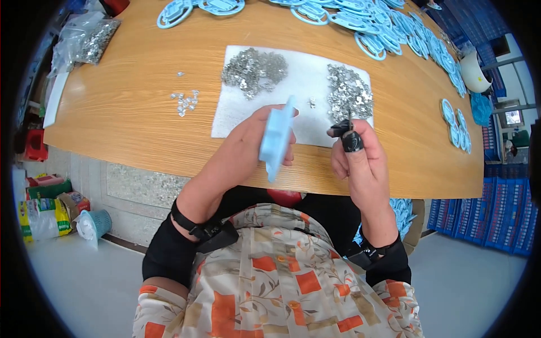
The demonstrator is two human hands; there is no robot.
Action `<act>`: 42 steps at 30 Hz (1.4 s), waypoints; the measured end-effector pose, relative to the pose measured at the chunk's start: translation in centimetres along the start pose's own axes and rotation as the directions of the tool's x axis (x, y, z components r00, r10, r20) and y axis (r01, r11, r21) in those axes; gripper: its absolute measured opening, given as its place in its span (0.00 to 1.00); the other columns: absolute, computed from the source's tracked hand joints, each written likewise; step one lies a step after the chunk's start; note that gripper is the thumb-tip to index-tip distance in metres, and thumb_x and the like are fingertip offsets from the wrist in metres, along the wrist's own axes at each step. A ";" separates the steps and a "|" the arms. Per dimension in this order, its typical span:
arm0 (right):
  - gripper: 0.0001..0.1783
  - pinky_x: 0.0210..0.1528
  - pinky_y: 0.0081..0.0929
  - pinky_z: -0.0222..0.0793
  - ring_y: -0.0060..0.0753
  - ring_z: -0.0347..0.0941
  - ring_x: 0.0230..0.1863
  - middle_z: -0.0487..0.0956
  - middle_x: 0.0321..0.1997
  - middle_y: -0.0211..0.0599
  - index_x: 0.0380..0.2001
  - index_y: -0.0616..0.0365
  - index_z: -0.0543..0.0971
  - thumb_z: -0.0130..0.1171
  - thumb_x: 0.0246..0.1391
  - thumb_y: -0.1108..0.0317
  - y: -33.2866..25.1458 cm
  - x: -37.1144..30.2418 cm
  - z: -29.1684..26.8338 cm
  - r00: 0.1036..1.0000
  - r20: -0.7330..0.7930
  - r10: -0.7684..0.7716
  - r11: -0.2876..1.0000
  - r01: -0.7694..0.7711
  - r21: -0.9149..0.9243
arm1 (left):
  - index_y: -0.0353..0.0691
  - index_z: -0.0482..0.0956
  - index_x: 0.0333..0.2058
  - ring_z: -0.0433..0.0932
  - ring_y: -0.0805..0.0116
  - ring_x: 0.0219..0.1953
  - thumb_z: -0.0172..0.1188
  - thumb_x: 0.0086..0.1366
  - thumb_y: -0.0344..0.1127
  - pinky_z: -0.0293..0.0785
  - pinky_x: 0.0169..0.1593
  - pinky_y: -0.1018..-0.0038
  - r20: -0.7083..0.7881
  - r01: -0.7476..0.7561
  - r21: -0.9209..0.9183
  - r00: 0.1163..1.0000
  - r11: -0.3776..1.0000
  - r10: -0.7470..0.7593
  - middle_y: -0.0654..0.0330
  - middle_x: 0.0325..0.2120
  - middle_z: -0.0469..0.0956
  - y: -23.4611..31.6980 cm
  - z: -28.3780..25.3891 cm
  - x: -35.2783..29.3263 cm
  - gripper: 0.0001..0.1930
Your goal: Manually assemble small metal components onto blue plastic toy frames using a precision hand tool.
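Gripping a lt-blue plastic pc (pixel 276 138), the L hand (pixel 245 143) has it nearly on edge over the near side of the white mat (pixel 307 67). R hand (pixel 365 160), thumb & finger black-wrapped, is bent in nr the R metal pile (pixel 349 90); can't tell if it's pinching anything. L metal pile (pixel 253 70) sits opp.; more blue pcs (pixel 360 19) at the table's (pixel 141 118) far side.

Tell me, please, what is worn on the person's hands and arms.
On the right hand, shiny black wrapping covers the thumb and a fingertip; the left hand shows none. Black straps and black sleeves circle both forearms, with cream, orange-patterned shirt sleeves above.
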State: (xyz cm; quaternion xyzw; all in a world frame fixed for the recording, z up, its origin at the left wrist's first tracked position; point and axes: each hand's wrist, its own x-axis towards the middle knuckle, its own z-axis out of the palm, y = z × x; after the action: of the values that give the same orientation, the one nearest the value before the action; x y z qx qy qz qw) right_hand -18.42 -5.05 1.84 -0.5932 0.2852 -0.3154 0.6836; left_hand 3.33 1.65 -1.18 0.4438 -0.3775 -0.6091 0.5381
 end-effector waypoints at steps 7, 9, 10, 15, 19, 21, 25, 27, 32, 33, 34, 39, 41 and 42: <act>0.08 0.48 0.22 0.72 0.20 0.75 0.39 0.77 0.39 0.32 0.46 0.64 0.72 0.51 0.65 0.76 -0.7 1.0 3.9 0.973 0.048 -0.225 0.949 0.230 -0.214 | 0.32 0.66 0.59 0.80 0.65 0.33 0.48 0.75 0.46 0.78 0.38 0.70 0.086 -0.054 -0.329 0.992 0.943 0.087 0.55 0.37 0.77 -1.6 -0.3 -0.2 0.24; 0.10 0.46 0.25 0.74 0.26 0.78 0.39 0.78 0.40 0.37 0.45 0.64 0.71 0.53 0.60 0.80 -0.7 1.3 4.1 0.978 0.061 -0.199 0.942 0.208 -0.263 | 0.33 0.66 0.59 0.80 0.65 0.33 0.48 0.75 0.46 0.78 0.38 0.70 0.066 -0.036 -0.320 0.996 0.947 0.061 0.55 0.37 0.77 -1.7 -0.3 -0.6 0.24; 0.12 0.45 0.26 0.75 0.31 0.79 0.39 0.79 0.40 0.40 0.45 0.64 0.71 0.54 0.57 0.81 -0.2 1.3 4.3 0.983 0.078 -0.167 0.926 0.183 -0.330 | 0.34 0.67 0.59 0.80 0.65 0.33 0.49 0.74 0.47 0.78 0.38 0.71 0.049 -0.019 -0.312 0.998 0.950 0.036 0.55 0.37 0.77 -1.7 -0.3 -0.6 0.24; 0.21 0.39 0.26 0.75 0.35 0.80 0.35 0.81 0.37 0.40 0.44 0.61 0.71 0.67 0.47 0.76 0.9 1.3 4.6 0.965 0.126 -0.230 0.861 0.262 -0.436 | 0.36 0.68 0.58 0.79 0.69 0.36 0.50 0.74 0.41 0.77 0.40 0.73 -0.054 0.015 -0.155 0.998 0.988 -0.024 0.59 0.41 0.77 -0.1 0.8 -0.6 0.21; 0.27 0.39 0.19 0.71 0.19 0.74 0.34 0.80 0.36 0.30 0.47 0.59 0.69 0.72 0.46 0.70 0.2 1.2 4.6 0.982 0.104 -0.158 0.955 0.179 -0.238 | 0.37 0.64 0.61 0.76 0.74 0.40 0.46 0.75 0.41 0.76 0.42 0.75 -0.185 -0.127 0.039 0.974 0.991 0.132 0.62 0.42 0.76 -1.6 1.1 0.0 0.21; 0.25 0.40 0.18 0.71 0.19 0.75 0.34 0.80 0.37 0.30 0.48 0.58 0.68 0.68 0.47 0.74 -0.5 1.2 5.0 0.996 -0.050 -0.079 0.969 0.064 -0.240 | 0.36 0.61 0.61 0.75 0.74 0.43 0.39 0.75 0.40 0.76 0.45 0.73 -0.213 -0.163 0.079 0.961 0.983 0.177 0.61 0.43 0.76 -2.9 1.7 0.2 0.21; 0.18 0.33 0.15 0.72 0.16 0.75 0.32 0.78 0.36 0.29 0.47 0.60 0.70 0.54 0.51 0.80 -1.7 1.3 1.3 0.985 -0.165 0.039 0.995 -0.053 -0.082 | 0.34 0.60 0.61 0.72 0.71 0.51 0.45 0.71 0.29 0.69 0.57 0.69 -0.059 -0.203 -0.034 0.978 0.979 0.201 0.57 0.51 0.71 -2.0 2.5 0.0 0.21; 0.15 0.30 0.15 0.72 0.16 0.75 0.31 0.77 0.34 0.28 0.45 0.61 0.72 0.51 0.53 0.78 -1.9 1.4 0.4 0.992 -0.107 0.070 0.993 -0.079 -0.083 | 0.33 0.60 0.61 0.69 0.73 0.54 0.50 0.69 0.25 0.67 0.59 0.72 -0.074 -0.190 -0.122 0.981 0.974 0.182 0.57 0.53 0.70 -1.1 2.5 -0.4 0.23; 0.12 0.33 0.20 0.73 0.16 0.75 0.34 0.77 0.36 0.27 0.46 0.64 0.73 0.57 0.60 0.73 -1.6 1.7 1.5 0.983 0.071 0.169 0.980 -0.160 -0.121 | 0.36 0.73 0.52 0.71 0.81 0.45 0.57 0.69 0.32 0.70 0.50 0.79 -0.015 -0.087 0.209 0.996 0.974 0.092 0.66 0.42 0.75 1.7 0.2 -2.3 0.15; 0.12 0.35 0.22 0.73 0.15 0.75 0.35 0.77 0.34 0.26 0.45 0.63 0.74 0.59 0.59 0.72 -1.6 2.4 1.9 0.993 0.042 0.110 0.980 -0.101 -0.174 | 0.37 0.74 0.51 0.71 0.82 0.44 0.57 0.69 0.33 0.70 0.49 0.79 -0.054 -0.056 0.182 0.996 0.982 0.067 0.68 0.40 0.75 1.6 -0.4 -2.7 0.14; 0.12 0.35 0.22 0.73 0.15 0.75 0.35 0.77 0.34 0.26 0.45 0.63 0.74 0.59 0.59 0.72 -1.4 3.2 2.1 0.993 0.043 0.113 0.978 -0.104 -0.182 | 0.37 0.74 0.51 0.72 0.83 0.43 0.57 0.69 0.32 0.71 0.47 0.81 -0.067 0.011 0.163 0.998 0.987 0.000 0.68 0.40 0.76 1.2 -1.3 -3.1 0.14; 0.12 0.36 0.32 0.73 0.36 0.78 0.33 0.79 0.36 0.35 0.39 0.55 0.80 0.64 0.49 0.72 0.0 8.0 2.7 0.981 0.089 -0.175 0.401 0.153 -0.903 | 0.37 0.74 0.50 0.75 0.83 0.40 0.54 0.69 0.29 0.73 0.44 0.82 -0.103 0.074 0.079 0.993 0.994 -0.066 0.67 0.38 0.77 0.8 -2.5 -4.2 0.12; 0.13 0.36 0.35 0.74 0.42 0.78 0.34 0.79 0.36 0.36 0.39 0.54 0.80 0.64 0.48 0.71 0.7 9.4 3.5 0.974 0.111 -0.199 0.341 0.175 -0.924 | 0.36 0.74 0.50 0.76 0.83 0.39 0.54 0.69 0.29 0.74 0.44 0.81 -0.139 0.094 0.088 0.987 0.992 -0.082 0.67 0.38 0.78 0.5 -2.6 -4.3 0.12; 0.13 0.37 0.37 0.74 0.48 0.77 0.35 0.79 0.37 0.38 0.39 0.53 0.80 0.64 0.47 0.70 1.0 10.0 3.8 0.965 0.133 -0.227 0.286 0.197 -0.938 | 0.36 0.74 0.50 0.76 0.83 0.39 0.54 0.69 0.29 0.74 0.44 0.81 -0.136 0.092 0.081 0.988 0.992 -0.080 0.67 0.38 0.78 0.5 -2.6 -4.2 0.12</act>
State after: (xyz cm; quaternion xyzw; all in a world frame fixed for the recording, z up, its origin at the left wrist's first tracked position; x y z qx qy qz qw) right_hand -9.03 -10.20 1.23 -0.9075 0.3430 -0.1848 0.1571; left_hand 6.06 5.76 -1.03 0.5221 -0.3477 -0.5841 0.5152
